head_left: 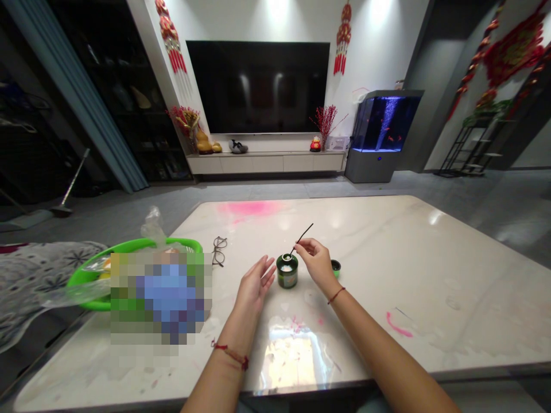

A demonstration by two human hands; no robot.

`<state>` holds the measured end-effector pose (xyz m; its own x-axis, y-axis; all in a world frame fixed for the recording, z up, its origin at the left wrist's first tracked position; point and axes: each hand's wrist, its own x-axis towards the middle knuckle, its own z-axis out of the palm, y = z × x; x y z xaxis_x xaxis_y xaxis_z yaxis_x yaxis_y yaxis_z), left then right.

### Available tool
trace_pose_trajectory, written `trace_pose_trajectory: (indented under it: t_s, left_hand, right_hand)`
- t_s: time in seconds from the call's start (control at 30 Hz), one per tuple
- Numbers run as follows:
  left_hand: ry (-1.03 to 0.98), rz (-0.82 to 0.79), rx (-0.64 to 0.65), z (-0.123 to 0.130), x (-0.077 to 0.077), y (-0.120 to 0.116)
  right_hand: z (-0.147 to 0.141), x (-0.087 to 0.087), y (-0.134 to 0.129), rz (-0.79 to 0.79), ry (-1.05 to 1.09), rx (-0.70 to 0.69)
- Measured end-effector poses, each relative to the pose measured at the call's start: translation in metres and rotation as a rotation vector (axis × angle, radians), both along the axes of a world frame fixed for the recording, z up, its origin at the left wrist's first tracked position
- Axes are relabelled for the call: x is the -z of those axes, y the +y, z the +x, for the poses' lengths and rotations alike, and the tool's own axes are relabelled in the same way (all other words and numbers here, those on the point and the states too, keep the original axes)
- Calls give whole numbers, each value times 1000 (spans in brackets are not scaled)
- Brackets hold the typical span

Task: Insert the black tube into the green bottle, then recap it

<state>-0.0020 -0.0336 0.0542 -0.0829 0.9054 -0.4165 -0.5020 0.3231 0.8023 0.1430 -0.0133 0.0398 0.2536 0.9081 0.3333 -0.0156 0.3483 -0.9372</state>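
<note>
A small dark green glass bottle (287, 272) with a pale ring at its mouth stands upright on the table. My right hand (316, 256) pinches a thin dark stick (306, 230), tilted, with its lower end at the bottle's mouth; whether it goes inside is hard to see. To the left of the bottle, my left hand (255, 283) is open, fingers apart and close to the glass without visibly gripping it. A green cap (336, 268) with a dark inside lies just right of my right hand, partly hidden by it.
On the pale marble-look table (387, 241) are pink stains and folded glasses (219, 251). A green basket (129, 246) with plastic bags sits at left, partly blurred out. Beyond the table are a TV (260, 86), a low cabinet (267, 164) and a fish tank (383, 123).
</note>
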Motion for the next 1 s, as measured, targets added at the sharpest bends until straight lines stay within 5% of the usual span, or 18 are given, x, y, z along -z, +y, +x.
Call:
trace_pose_trajectory:
  t_s: [0.8, 1.0]
  left_hand:
    - [7, -13, -54, 0, 3, 2]
    - [56, -6, -64, -3, 7, 4]
  right_hand:
    - [16, 13, 8, -81, 15, -7]
    - [17, 18, -1, -169, -51, -104]
